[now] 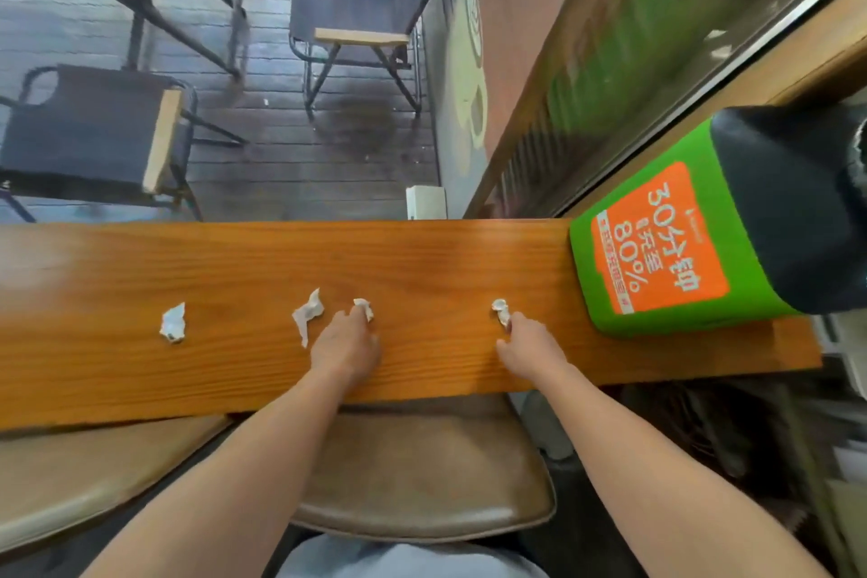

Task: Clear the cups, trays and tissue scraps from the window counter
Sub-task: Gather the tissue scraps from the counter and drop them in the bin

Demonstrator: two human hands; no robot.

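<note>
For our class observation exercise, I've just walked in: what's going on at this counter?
A person is picking tissue scraps off a wooden window counter with bare hands. The left hand pinches one small scrap and the right hand pinches another scrap. Two more scraps lie untouched to the left: a long one and a crumpled one. A green and black box stands at the counter's right end. No cups or trays show.

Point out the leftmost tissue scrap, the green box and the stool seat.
Leftmost tissue scrap [172, 323]: head view, middle of the crumpled paper.
Green box [605, 296]: head view, green front face beside the orange label.
Stool seat [422, 474]: head view, bare brown cushion between the forearms.
</note>
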